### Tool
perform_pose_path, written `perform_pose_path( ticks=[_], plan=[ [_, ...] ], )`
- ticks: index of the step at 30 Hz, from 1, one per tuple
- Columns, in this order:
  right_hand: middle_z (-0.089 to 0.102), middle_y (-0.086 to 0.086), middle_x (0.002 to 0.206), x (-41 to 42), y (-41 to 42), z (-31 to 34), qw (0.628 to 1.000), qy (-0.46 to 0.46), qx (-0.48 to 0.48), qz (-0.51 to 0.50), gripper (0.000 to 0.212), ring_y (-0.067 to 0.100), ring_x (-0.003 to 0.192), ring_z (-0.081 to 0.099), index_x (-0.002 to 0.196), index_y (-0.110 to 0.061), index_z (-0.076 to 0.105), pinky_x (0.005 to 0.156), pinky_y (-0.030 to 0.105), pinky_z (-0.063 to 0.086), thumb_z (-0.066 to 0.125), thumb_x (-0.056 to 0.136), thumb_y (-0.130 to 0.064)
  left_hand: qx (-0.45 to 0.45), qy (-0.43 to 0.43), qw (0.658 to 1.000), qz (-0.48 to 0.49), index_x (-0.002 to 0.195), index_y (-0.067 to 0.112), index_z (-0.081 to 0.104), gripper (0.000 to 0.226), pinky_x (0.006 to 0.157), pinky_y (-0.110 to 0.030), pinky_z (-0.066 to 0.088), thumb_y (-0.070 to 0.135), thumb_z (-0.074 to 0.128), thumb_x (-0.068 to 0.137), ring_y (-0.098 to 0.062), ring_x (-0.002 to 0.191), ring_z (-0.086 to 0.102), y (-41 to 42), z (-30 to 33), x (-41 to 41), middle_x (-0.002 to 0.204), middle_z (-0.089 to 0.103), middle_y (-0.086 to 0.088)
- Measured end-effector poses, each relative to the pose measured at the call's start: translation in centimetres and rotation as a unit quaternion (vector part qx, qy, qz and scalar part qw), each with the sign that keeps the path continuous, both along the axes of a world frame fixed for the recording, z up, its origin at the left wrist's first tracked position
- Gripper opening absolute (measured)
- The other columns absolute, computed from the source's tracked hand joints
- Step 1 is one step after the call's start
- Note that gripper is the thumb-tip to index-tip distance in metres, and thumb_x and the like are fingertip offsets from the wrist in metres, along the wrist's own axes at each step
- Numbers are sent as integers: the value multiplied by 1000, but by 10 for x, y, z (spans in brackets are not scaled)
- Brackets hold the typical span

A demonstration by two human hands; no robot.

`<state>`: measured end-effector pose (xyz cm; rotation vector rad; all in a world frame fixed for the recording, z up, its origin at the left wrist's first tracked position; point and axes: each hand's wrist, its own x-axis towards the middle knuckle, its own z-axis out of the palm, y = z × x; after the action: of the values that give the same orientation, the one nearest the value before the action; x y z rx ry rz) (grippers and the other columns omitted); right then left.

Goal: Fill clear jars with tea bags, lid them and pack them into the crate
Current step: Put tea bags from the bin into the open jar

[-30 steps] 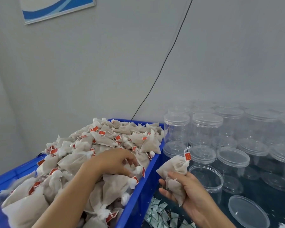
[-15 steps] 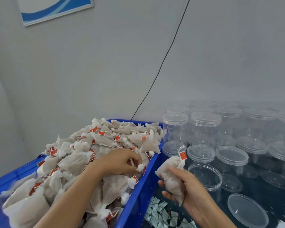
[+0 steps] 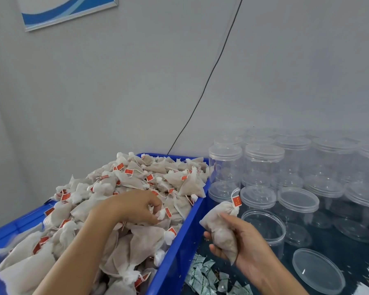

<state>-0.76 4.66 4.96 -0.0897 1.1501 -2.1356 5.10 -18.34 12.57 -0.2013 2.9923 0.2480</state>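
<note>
We are still holding one tea bag point(image 3: 221, 227) in our right hand point(image 3: 246, 248), fingers curled round it, now tipped a little nearer the open jar point(image 3: 264, 228). Our left hand point(image 3: 136, 206) has been closing since a second ago and is now pinching a white knotted bag end point(image 3: 161, 213) in the heaped pile point(image 3: 136, 179). The blue crate point(image 3: 179, 248) wall is standing between our two hands. Small green sachets point(image 3: 205, 277) are lying on the dark table point(image 3: 328, 245) by the crate; a loose lid point(image 3: 317, 271) is sitting to the right. Farther back, lidded jars point(image 3: 264, 165) are crowding toward the wall, where a black cable point(image 3: 211, 75) is running up.
</note>
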Motion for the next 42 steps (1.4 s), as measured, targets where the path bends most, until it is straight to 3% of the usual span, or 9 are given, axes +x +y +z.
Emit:
perform_pose_path(
  ticks=[4, 9, 15, 20, 24, 28, 32, 38, 42],
  plan=[
    [68, 25, 100, 0, 0, 1, 999, -21, -23, 9, 43, 29, 74, 66, 112, 3, 59, 47, 33, 55, 64, 81, -27, 47, 133, 990, -16, 63, 29, 46, 33, 57, -17, 32, 22, 69, 85, -2, 54, 40, 3, -5, -3, 59, 45, 12],
    [62, 27, 114, 0, -1, 3, 996, -23, -81, 33, 61, 30, 82, 61, 117, -1, 60, 54, 38, 58, 62, 75, -45, 231, 326, 915, -62, 70, 21, 55, 23, 64, -16, 44, 16, 73, 82, 0, 61, 50, 19, -6, -12, 63, 55, 14],
    [68, 13, 118, 10, -8, 1, 988, 62, -113, 85, 56, 26, 99, 68, 125, -13, 58, 72, 44, 59, 67, 74, -36, 325, 217, 902, -185, 87, 16, 63, 12, 69, -19, 49, 12, 73, 83, -3, 74, 58, 64, -23, -18, 80, 63, 10],
    [71, 16, 105, 13, -13, -1, 996, 23, -87, -6, 53, 25, 76, 70, 120, -9, 58, 54, 33, 56, 74, 69, -11, 363, 89, 910, -179, 121, 20, 53, 41, 92, -31, 53, 11, 72, 86, -10, 94, 65, 60, -10, -11, 107, 71, 2],
    [73, 18, 83, 7, -5, 4, 997, -3, -71, -43, 45, 28, 65, 70, 108, -6, 57, 46, 33, 55, 71, 66, -4, 219, 118, 959, -137, 114, 30, 58, 38, 85, -18, 50, 24, 77, 81, 1, 100, 61, 21, 10, 6, 108, 66, 13],
    [73, 18, 80, 1, 4, 11, 995, 0, -80, -59, 40, 27, 63, 71, 105, -6, 57, 46, 33, 56, 69, 66, -3, 117, -34, 992, -29, 99, 39, 58, 44, 75, -15, 46, 44, 85, 65, 2, 91, 59, -3, 15, 21, 100, 62, 19],
    [73, 18, 82, -5, 13, 15, 994, 15, -85, -61, 43, 27, 66, 71, 110, -4, 58, 48, 32, 56, 69, 68, -3, 56, -109, 992, -7, 99, 35, 63, 44, 75, -16, 46, 39, 88, 63, -3, 90, 58, -1, 13, 23, 98, 63, 18],
    [74, 19, 86, -7, 16, 16, 995, 28, -84, -55, 47, 28, 71, 72, 113, -3, 59, 50, 33, 57, 70, 67, -3, 68, -70, 994, -47, 70, 33, 62, 19, 59, -16, 37, 30, 80, 76, 3, 63, 49, 1, 11, 16, 61, 55, 23],
    [73, 19, 88, -10, 21, 19, 994, 28, -92, -57, 50, 27, 69, 72, 116, -5, 58, 51, 34, 57, 69, 67, -2, 90, 79, 992, -35, 65, 32, 55, 26, 66, -23, 37, 27, 75, 81, 3, 66, 48, -3, 8, 11, 67, 55, 22]
  ],
)
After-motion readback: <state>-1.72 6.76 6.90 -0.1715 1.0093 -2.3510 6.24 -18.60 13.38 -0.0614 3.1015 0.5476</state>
